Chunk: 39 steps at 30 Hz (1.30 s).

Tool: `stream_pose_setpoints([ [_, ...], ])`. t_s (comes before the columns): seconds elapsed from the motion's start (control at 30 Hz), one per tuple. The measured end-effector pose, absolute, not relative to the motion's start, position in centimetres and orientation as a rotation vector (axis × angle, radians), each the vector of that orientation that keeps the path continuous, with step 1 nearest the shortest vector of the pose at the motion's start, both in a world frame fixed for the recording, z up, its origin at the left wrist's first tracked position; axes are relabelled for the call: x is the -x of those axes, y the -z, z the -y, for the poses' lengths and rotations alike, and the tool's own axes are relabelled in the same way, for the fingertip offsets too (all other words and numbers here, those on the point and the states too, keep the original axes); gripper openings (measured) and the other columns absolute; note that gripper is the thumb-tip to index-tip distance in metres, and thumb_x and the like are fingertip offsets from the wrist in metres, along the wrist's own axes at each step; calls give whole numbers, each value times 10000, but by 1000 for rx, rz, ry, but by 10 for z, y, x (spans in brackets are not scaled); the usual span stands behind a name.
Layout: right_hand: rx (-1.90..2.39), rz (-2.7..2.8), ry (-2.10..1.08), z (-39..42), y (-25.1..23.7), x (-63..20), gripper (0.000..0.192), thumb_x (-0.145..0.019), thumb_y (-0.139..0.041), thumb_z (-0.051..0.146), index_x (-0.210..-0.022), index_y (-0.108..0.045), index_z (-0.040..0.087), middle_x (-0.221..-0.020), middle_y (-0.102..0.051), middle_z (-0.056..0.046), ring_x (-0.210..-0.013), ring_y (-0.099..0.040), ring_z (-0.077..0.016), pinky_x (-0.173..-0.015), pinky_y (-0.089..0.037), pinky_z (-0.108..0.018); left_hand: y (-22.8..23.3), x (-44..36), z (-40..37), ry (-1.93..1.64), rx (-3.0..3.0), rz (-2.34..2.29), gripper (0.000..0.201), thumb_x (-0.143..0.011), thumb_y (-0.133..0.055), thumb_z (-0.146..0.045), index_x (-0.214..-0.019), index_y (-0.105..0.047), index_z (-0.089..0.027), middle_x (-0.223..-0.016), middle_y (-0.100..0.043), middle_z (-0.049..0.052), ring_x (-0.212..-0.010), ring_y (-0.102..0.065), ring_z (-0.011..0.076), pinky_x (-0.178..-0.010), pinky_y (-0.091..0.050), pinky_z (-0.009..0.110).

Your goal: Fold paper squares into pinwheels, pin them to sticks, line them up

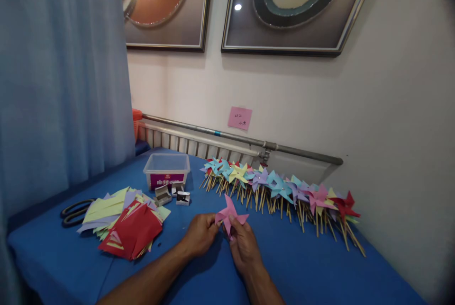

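Note:
A pink paper pinwheel [229, 211] is held up between my two hands over the blue-covered table. My left hand [201, 235] is closed in a pinch at its left blade. My right hand [245, 247] grips it from the lower right, thumb pressed near the centre and fingers behind. Whether a stick or pin sits behind the paper is hidden by my hands. Beyond them lies a long row of finished pinwheels [261, 179] on wooden sticks, in blue, purple, yellow, pink and red.
Cut paper sheets [131, 229] are piled at the left, beside black-handled scissors [75, 211]. Small open boxes [163, 195] stand before a clear plastic tub [167, 164]. A metal pipe [302, 152] and a radiator [185, 143] run along the wall. A blue curtain [64, 73] hangs at left.

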State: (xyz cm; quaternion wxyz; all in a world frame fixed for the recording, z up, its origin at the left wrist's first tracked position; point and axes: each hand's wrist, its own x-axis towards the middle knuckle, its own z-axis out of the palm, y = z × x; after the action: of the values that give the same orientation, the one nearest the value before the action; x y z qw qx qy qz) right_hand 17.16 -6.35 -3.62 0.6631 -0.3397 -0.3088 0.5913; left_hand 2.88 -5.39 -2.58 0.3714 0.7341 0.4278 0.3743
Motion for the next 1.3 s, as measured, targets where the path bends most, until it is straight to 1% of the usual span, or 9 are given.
stream_pose_setpoints([
  [0.13,755,696,-1346,64,35,-172,383,-550,-966,405,-743,-730,173,-783,-770,-38,-813,-716,-232,-756,-566,-333,26,-29,54,-964,-1874,-1128,372,-925,-436,-438,-778,-633,-158,-632,-495,-28,-621,-397,128,-587,-284,238],
  [0.27,759,684,-1347,65,34,-171,413,-525,-976,416,-760,-741,171,-748,-762,-35,-832,-717,-243,-747,-566,-330,25,-29,55,-964,-1861,-1102,394,-928,-440,-458,-790,-648,-153,-611,-461,-38,-600,-381,124,-580,-274,244],
  [0.37,769,684,-1343,65,33,-171,420,-517,-978,430,-757,-745,176,-716,-755,-28,-829,-719,-250,-738,-570,-336,25,-29,54,-957,-1863,-1097,401,-932,-440,-460,-792,-656,-154,-611,-468,-36,-602,-379,126,-581,-279,246],
  [0.6,758,728,-1322,65,33,-169,393,-555,-953,454,-745,-743,182,-652,-729,-16,-757,-712,-240,-692,-574,-336,29,-29,53,-975,-1928,-1106,350,-932,-437,-382,-764,-646,-157,-653,-535,-19,-627,-447,132,-610,-298,248],
  [0.73,767,717,-1314,64,34,-169,382,-561,-954,427,-754,-733,182,-667,-731,-9,-687,-691,-210,-663,-568,-323,32,-30,54,-1007,-1987,-1189,308,-921,-458,-345,-734,-626,-167,-629,-536,-16,-610,-452,132,-618,-290,258],
  [0.9,767,686,-1300,60,39,-171,373,-574,-952,394,-766,-720,174,-702,-739,-12,-676,-680,-193,-653,-557,-306,34,-32,55,-1018,-2001,-1257,307,-918,-475,-353,-700,-602,-177,-622,-546,-12,-592,-444,129,-617,-279,265],
  [1.03,773,681,-1286,59,42,-171,386,-571,-949,389,-794,-729,164,-723,-747,-26,-733,-700,-214,-687,-558,-317,34,-34,57,-1034,-1979,-1237,297,-915,-473,-345,-717,-620,-178,-626,-556,-11,-592,-445,131,-625,-300,259],
  [1.17,772,703,-1282,58,43,-171,375,-592,-929,390,-820,-733,166,-746,-758,-38,-779,-717,-243,-684,-554,-329,34,-35,57,-1058,-1958,-1206,298,-913,-474,-345,-716,-620,-176,-618,-539,-18,-586,-437,129,-620,-304,255],
  [1.3,769,673,-1267,57,44,-172,380,-578,-935,376,-832,-730,180,-749,-759,-22,-739,-705,-221,-660,-544,-313,36,-36,57,-1081,-1928,-1168,276,-904,-476,-325,-737,-635,-173,-622,-524,-26,-597,-437,129,-621,-309,252],
])
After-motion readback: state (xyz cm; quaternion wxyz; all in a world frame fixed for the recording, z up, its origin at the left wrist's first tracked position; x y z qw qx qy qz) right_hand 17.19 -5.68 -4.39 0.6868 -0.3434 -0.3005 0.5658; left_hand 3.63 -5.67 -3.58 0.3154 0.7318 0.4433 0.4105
